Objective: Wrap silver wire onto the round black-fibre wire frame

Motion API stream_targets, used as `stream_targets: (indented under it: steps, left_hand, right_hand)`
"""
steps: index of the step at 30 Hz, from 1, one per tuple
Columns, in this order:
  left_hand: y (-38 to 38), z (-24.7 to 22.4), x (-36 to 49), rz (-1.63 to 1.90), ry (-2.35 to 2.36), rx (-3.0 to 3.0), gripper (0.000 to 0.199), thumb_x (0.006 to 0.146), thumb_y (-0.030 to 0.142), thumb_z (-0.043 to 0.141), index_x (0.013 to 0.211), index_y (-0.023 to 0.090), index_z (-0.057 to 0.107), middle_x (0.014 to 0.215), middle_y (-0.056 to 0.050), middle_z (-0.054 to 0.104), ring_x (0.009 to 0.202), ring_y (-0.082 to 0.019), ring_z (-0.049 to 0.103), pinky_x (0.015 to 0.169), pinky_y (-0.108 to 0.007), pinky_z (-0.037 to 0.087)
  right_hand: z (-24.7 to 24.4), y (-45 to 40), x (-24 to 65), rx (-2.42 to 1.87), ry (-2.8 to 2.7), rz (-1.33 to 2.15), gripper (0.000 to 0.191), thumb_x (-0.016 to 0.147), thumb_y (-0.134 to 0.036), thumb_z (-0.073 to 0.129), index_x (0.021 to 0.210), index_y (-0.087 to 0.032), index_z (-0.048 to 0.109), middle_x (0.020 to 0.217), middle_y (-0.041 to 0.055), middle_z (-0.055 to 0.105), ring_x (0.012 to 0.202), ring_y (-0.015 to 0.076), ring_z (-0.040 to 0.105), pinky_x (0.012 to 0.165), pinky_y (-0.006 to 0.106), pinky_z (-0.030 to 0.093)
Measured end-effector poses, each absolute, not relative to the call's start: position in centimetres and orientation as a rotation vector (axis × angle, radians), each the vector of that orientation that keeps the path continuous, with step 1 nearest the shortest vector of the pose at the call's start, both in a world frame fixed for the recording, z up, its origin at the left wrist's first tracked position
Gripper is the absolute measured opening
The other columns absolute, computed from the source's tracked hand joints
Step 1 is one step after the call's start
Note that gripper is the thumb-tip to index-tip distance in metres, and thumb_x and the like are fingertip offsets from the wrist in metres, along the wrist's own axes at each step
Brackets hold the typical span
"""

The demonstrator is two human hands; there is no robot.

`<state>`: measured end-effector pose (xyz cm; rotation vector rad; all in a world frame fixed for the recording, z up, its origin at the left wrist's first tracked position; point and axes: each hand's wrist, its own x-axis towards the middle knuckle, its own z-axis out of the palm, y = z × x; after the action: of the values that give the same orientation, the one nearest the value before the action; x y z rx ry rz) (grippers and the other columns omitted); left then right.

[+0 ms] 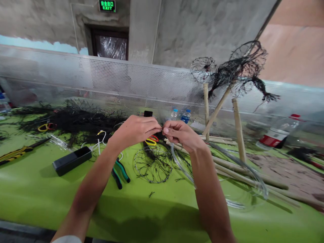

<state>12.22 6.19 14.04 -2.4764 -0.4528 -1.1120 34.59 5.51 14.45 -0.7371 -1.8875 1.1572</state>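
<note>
My left hand and my right hand meet fingertip to fingertip above the green table. Both pinch closed; whatever lies between the fingertips is too small to make out. Just under the right hand, a clear plastic strand curves down, and I cannot tell if the hand holds it. Below the hands lies a round black net on a hoop. Red and yellow handled scissors lie behind it, partly hidden by the left hand. Green and black handled pliers rest beside the left forearm.
A black box-shaped device with white cables sits left, near yellow-black shears and a black fibre heap. Right are wooden sticks, upright posts bearing black netting, and a red-labelled bottle. A perforated metal screen stands behind.
</note>
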Motion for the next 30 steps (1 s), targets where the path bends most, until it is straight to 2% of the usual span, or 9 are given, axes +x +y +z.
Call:
stream_targets:
  steps: [7,12,14,17,20,23,25,27,30]
  left_hand:
    - [6.1,14.2,11.9,-1.146,-0.467,-2.504,0.016,0.101,0.022,0.058,0.096,0.015,0.071,0.092,-0.001,0.075,0.077,-0.013,0.070,0.067,-0.024,0.046]
    - [5.7,14.5,11.4,-1.237,-0.401,-2.537,0.012,0.099,0.019,0.061,0.094,0.014,0.071,0.089,-0.002,0.075,0.079,-0.012,0.070,0.071,-0.022,0.049]
    - [5.4,14.8,11.0,-1.289,-0.338,-2.553,0.012,0.099,0.021,0.061,0.096,0.015,0.071,0.092,-0.003,0.075,0.082,-0.012,0.070,0.074,-0.022,0.050]
    - [5.0,15.1,10.5,-1.360,-0.282,-2.501,0.011,0.100,0.022,0.061,0.100,0.017,0.071,0.097,-0.004,0.074,0.087,-0.012,0.070,0.079,-0.022,0.052]
    - [4.7,15.5,10.3,-1.347,-0.335,-2.421,0.012,0.100,0.021,0.060,0.107,0.020,0.071,0.102,-0.004,0.074,0.094,-0.014,0.069,0.087,-0.027,0.052]
    - [3.8,15.9,10.3,-1.269,-0.457,-2.343,0.031,0.103,0.016,0.051,0.131,0.024,0.063,0.132,-0.009,0.068,0.124,-0.021,0.062,0.106,-0.041,0.044]
    - [2.6,16.0,10.2,-1.357,-0.476,-2.299,0.043,0.104,0.012,0.044,0.142,0.027,0.055,0.147,-0.010,0.058,0.137,-0.024,0.053,0.111,-0.046,0.041]
    - [1.1,16.1,9.8,-1.499,-0.416,-2.278,0.048,0.101,0.008,0.042,0.143,0.028,0.055,0.146,-0.009,0.059,0.132,-0.024,0.057,0.106,-0.044,0.045]
    - [-1.5,16.3,9.1,-1.549,-0.323,-2.328,0.048,0.095,0.002,0.048,0.135,0.024,0.062,0.128,-0.008,0.070,0.111,-0.021,0.067,0.093,-0.038,0.051]
  right_hand:
    - [14.4,4.9,34.2,-0.711,-1.928,0.883,0.033,0.082,-0.044,0.081,0.071,-0.016,0.065,0.053,-0.0067,0.044,0.050,0.0066,0.033,0.047,0.023,0.022]
    - [14.2,3.2,33.2,-0.748,-2.015,0.018,0.026,0.089,-0.035,0.075,0.071,-0.018,0.067,0.058,-0.0040,0.052,0.055,0.0086,0.038,0.055,0.026,0.030]
    - [14.3,2.3,32.9,-0.738,-2.013,-0.172,0.021,0.092,-0.033,0.072,0.076,-0.020,0.069,0.058,-0.0037,0.054,0.054,0.0089,0.040,0.056,0.027,0.032]
    - [14.7,1.1,33.1,-0.757,-2.059,-0.103,0.019,0.098,-0.034,0.064,0.087,-0.020,0.072,0.058,-0.0037,0.055,0.051,0.0087,0.039,0.054,0.027,0.033]
    - [15.1,0.8,33.7,-0.819,-2.064,0.081,0.023,0.099,-0.035,0.061,0.088,-0.020,0.073,0.060,-0.0031,0.055,0.052,0.0087,0.039,0.052,0.026,0.032]
    - [15.1,1.5,34.6,-0.882,-1.826,0.108,0.022,0.097,-0.036,0.063,0.089,-0.020,0.076,0.063,-0.0013,0.056,0.054,0.0101,0.042,0.049,0.027,0.030]
    - [15.0,2.3,35.4,-0.915,-1.593,0.072,0.020,0.095,-0.036,0.065,0.089,-0.021,0.077,0.061,-0.0016,0.054,0.051,0.0103,0.040,0.046,0.026,0.026]
    - [15.1,3.2,36.3,-0.912,-1.361,0.057,0.019,0.094,-0.036,0.066,0.090,-0.021,0.077,0.057,-0.0027,0.050,0.048,0.0102,0.038,0.044,0.027,0.024]
    - [15.7,3.8,37.8,-0.789,-1.087,0.238,0.015,0.090,-0.034,0.069,0.086,-0.021,0.074,0.057,-0.0033,0.047,0.047,0.0098,0.035,0.042,0.027,0.019]
